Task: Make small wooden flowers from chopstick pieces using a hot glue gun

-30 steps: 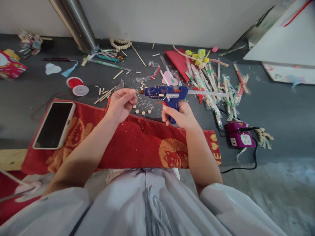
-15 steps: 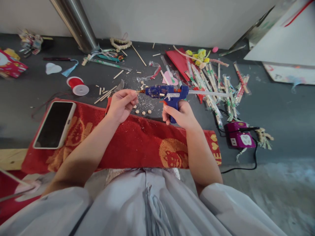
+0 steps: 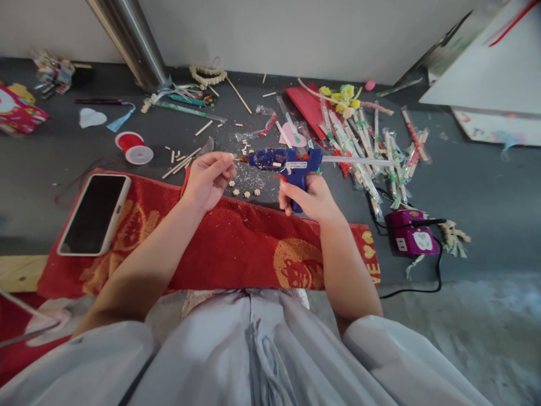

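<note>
My right hand is wrapped round the handle of a blue hot glue gun, held level with its nozzle to the left. A long clear glue stick sticks out of the gun's back end. My left hand is pinched at the nozzle tip; what lies between its thumb and finger is too small to make out. Below the gun, several small pale flower-shaped wooden pieces lie on the grey table. Short cut stick pieces and crumbs are scattered behind the nozzle.
A red towel covers the table's front edge, with a phone on its left end. A red ribbon spool stands behind. Wrapped chopsticks are heaped at right, near a purple box with a black cable. A metal post rises at the back.
Both hands and the glue gun stay almost in place, with only a tiny shift. The surrounding things have not moved.
</note>
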Tool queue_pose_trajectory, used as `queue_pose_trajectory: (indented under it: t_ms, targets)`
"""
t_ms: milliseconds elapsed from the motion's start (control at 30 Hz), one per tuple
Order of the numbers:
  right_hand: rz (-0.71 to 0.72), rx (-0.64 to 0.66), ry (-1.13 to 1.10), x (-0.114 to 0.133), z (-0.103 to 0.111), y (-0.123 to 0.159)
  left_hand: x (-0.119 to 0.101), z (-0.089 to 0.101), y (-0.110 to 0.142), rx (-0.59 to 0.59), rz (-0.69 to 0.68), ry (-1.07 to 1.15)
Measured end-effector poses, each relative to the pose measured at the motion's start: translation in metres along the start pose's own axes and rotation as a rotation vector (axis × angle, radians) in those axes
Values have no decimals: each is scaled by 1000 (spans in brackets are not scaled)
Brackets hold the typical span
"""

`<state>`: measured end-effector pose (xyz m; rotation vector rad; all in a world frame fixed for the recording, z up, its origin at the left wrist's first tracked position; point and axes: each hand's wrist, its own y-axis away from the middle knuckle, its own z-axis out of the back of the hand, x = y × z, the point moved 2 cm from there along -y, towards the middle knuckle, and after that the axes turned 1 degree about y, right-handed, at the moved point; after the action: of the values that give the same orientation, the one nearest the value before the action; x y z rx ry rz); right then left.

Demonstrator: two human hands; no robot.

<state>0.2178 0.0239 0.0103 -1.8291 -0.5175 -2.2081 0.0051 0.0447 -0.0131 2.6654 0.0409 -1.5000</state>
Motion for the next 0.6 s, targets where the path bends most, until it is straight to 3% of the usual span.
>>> queue_pose_trajectory:
  t_ms: [267,433,600]
  targets:
    - [55,-53,-61,2,10,3,2,3,-2,10,-20,24]
    - [134,-178,-51,3,26,5,4,3,-4,16,-27,46]
    - [176,-296,153,-5,47,3,6,2,-5,-14,28,40]
